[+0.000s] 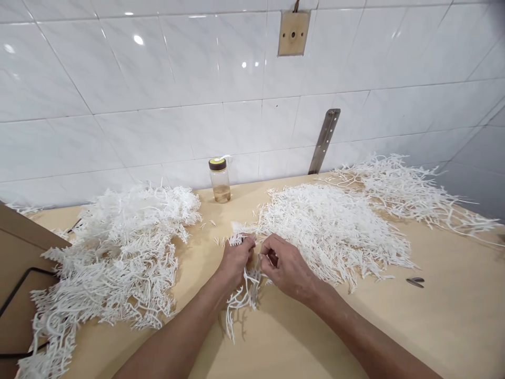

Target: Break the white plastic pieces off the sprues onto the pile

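Observation:
My left hand (237, 259) and my right hand (284, 267) meet at the middle of a pale wooden table (453, 316). Both are closed on one white plastic branched piece (242, 297), whose thin prongs hang down between the wrists; its top pokes out above my left fingers. A big heap of the same branched pieces (114, 263) lies left of my left arm. A flatter heap of small white pieces (331, 231) spreads just beyond my right hand.
A clear bottle with a yellow-brown cap (220, 180) stands against the white tiled wall. More long white stalks (410, 189) lie at the far right. Small metal snips (415, 282) rest on the right. A brown cardboard box (19, 273) sits at the left edge.

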### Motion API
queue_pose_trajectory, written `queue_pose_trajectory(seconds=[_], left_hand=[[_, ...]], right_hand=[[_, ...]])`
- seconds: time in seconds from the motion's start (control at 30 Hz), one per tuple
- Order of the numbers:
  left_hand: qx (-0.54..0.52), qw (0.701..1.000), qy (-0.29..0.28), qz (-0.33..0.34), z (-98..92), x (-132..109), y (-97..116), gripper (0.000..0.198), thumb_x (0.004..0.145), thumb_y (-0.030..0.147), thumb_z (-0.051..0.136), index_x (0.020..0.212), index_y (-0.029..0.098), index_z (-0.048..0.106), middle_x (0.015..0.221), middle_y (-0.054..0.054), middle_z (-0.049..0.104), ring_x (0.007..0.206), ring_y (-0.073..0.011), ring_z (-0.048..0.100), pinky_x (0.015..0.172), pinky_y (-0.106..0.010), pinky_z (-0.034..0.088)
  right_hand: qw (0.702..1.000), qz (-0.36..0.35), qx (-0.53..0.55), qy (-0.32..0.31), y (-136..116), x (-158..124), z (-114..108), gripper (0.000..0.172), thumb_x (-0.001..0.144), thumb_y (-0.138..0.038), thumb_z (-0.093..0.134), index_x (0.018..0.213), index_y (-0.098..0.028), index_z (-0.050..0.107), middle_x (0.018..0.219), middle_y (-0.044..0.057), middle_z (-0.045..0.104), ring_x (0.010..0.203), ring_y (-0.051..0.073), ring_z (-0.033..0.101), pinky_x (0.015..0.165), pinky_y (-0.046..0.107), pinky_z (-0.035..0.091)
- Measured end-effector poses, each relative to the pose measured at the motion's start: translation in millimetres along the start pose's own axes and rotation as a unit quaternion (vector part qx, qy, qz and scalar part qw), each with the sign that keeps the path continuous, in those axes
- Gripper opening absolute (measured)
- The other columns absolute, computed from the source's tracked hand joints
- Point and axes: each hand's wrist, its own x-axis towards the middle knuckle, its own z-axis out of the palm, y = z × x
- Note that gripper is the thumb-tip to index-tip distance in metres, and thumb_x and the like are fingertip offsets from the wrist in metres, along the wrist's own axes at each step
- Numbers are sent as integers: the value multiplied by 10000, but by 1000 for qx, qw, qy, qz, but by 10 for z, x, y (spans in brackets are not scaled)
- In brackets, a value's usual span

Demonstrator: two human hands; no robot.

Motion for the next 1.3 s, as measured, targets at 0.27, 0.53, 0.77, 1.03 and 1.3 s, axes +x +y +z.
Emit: queue_pose_trajectory(seconds=[0.27, 0.53, 0.77, 1.03, 1.3], left_hand=[[28, 996, -86, -14, -107, 71, -6, 417, 692, 518, 764, 657, 183, 518, 413, 90, 361, 355, -45, 236, 369, -203, 119], [39, 994, -103, -4, -112, 74, -12, 409, 711, 536, 745, 695, 192, 526, 396, 87, 365, 345, -53, 244, 349, -204, 118], [47, 993, -105, 3, -91, 35, 12, 406, 704, 548, 744, 760, 185, 571, 393, 87, 387, 341, -57, 263, 344, -193, 150], [63, 996, -67, 10, -63, 7, 19, 383, 708, 520, 745, 714, 177, 574, 393, 84, 389, 328, -54, 274, 352, -199, 184], [58, 997, -52, 23, -55, 18, -7, 384, 707, 502, 755, 655, 172, 565, 418, 72, 409, 347, -56, 304, 364, -206, 206]], right_hand=[[982, 143, -72, 101, 192, 69, -172, 53, 823, -236, 562, 777, -211, 556, 605, -24, 555, 498, 131, 499, 517, 264, 403], [994, 60, -51, 71, 118, 55, -142, 174, 912, -306, 539, 968, -181, 646, 918, 68, 660, 623, 142, 595, 566, 282, 465], [997, 66, -19, 35, 77, 27, -47, 96, 897, -262, 576, 878, -199, 647, 872, 44, 652, 687, 157, 608, 617, 288, 485], [997, 6, -49, 51, 92, -6, 13, 94, 922, -177, 527, 951, -194, 614, 946, 74, 628, 765, 176, 610, 663, 300, 494], [994, -42, -74, 70, 58, -9, 20, 148, 958, -153, 460, 925, -195, 598, 944, 82, 612, 802, 175, 605, 666, 285, 495]])
